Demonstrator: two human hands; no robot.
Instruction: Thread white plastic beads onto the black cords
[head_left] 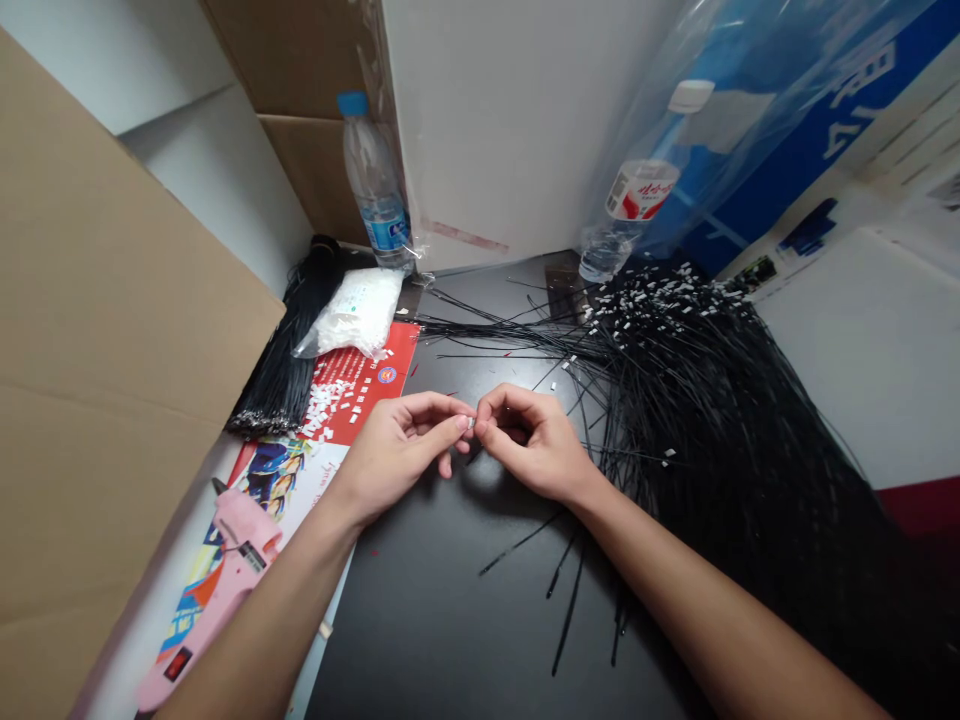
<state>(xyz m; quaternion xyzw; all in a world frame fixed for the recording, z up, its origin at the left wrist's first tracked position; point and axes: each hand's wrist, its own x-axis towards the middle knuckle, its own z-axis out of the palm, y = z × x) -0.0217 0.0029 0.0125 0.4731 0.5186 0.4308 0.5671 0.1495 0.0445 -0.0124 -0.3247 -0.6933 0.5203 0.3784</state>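
My left hand [409,440] and my right hand [529,440] meet fingertip to fingertip over the black tabletop [450,620]. Both are pinched closed. Between the left thumb and forefinger sits a tiny white connector piece [471,423]. The right hand pinches a thin black wire against it; a few black wires [570,580] trail below my right wrist. To the right spreads a big heap of black wires with white ends [705,400]. Left of my hands, loose white pieces [326,400] lie on a red printed sheet.
A bundle of black wires [289,350] and a clear bag of white pieces [356,310] lie at the back left. Two water bottles [375,190] [637,190] stand by the wall. A pink glue gun [217,590] lies front left beside a cardboard panel [105,380].
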